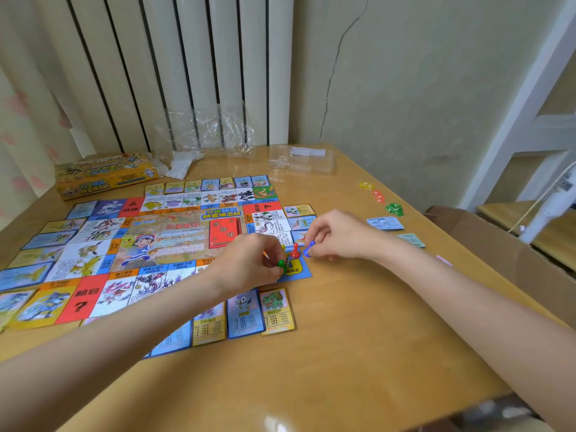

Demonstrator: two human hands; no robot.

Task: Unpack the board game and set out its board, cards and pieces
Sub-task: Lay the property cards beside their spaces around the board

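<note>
The colourful game board (pixel 131 244) lies unfolded on the wooden table (pixel 358 338), with property cards (pixel 277 310) laid along its edges. At the board's near right corner my left hand (pixel 249 260) pinches a green pawn (pixel 281 264). My right hand (pixel 336 233) pinches a blue pawn (pixel 309 248), tilted, just right of a red pawn (pixel 295 251) standing upright on the blue corner square. A red card stack (pixel 224 233) sits in the board's middle.
The yellow game box (pixel 103 177) lies at the table's back left beside crumpled clear wrapping (pixel 202 132) and a clear plastic tray (pixel 300 162). Small yellow, red and green tokens (pixel 394 209) and paper money (pixel 385 223) lie to the right. A cardboard box (pixel 498 244) stands beyond the table's right edge.
</note>
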